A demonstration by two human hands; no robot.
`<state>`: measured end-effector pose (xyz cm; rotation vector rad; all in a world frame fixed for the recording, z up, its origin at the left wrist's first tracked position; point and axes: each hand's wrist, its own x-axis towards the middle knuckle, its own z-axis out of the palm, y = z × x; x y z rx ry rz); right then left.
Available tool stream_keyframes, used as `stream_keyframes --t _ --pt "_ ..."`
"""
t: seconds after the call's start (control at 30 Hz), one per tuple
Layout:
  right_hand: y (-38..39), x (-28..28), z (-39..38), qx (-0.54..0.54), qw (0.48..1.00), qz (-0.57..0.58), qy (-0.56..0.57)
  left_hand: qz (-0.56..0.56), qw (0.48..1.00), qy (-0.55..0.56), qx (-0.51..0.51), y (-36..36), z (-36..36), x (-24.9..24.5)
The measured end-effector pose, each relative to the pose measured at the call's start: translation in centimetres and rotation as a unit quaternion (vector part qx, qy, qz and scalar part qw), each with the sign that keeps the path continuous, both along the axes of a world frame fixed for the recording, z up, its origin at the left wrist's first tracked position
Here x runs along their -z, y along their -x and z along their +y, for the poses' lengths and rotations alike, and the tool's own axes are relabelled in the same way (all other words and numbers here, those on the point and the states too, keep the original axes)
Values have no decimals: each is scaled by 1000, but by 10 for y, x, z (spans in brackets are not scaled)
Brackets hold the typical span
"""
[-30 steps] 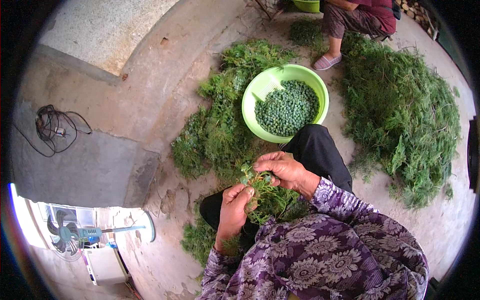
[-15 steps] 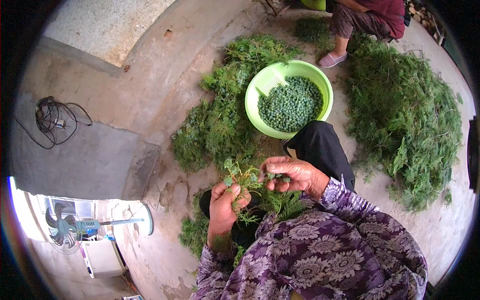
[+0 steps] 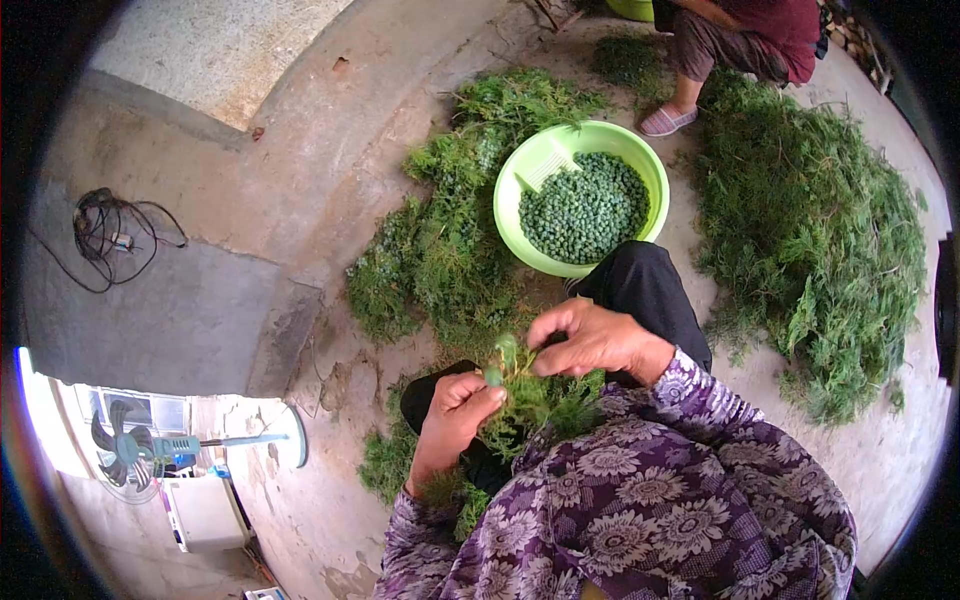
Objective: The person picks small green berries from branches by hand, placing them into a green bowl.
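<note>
My left hand (image 3: 452,415) is closed with thumb and forefinger pinched on a conifer sprig (image 3: 515,395) that bears small, round green cones. Just to the right, my right hand (image 3: 600,340) is closed, palm down, with its fingertips at the sprig's tip. Its palm is hidden, so the green cones seen in it a moment earlier do not show. Beyond my knee stands a light green basin (image 3: 507,215), its lower part filled with loose green cones (image 3: 583,208). More greenery lies across my lap beneath both hands.
A heap of cone-bearing branches (image 3: 450,240) lies left of the basin. A larger heap of cut greenery (image 3: 810,250) spreads at right. Another person (image 3: 740,45) sits at the top right. A coiled cable (image 3: 110,235) and a fan (image 3: 130,440) are at left.
My right hand has turned from palm up, showing green cones in it, to palm down over the sprig. The left hand has shifted slightly and tilted the sprig to the right.
</note>
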<state>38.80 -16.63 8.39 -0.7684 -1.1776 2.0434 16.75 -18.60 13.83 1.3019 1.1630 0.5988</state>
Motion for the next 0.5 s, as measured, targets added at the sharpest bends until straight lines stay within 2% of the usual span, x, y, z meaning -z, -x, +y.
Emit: stream_keyframes --t 0.03,0.07,0.13,0.17,0.2,0.27,0.3,0.33,0.4,0.5 --pt "-10 9 3 44 998 32 36 44 998 -13 51 7 0 -2" --pt "-20 17 5 90 991 65 73 45 998 -13 50 11 -2 -4" --pt "-41 27 11 152 964 206 77 9 999 -42 -6 17 -5 -7" --pt "-42 28 14 163 964 202 49 -2 1000 -15 22 19 -1 -5" --pt "-36 24 12 163 964 203 52 -1 1000 -13 22 15 -2 -4" --pt "-18 10 11 163 976 126 72 -18 999 14 23 4 -1 -2" --pt "-12 12 14 97 985 125 75 -26 998 38 35 3 -1 -2" --pt "-10 2 10 78 988 103 90 -26 998 38 37 3 1 0" --pt "9 15 13 47 980 184 66 -8 997 40 64 5 2 4" --pt "17 15 11 14 981 185 61 -18 998 40 51 -1 -2 1"
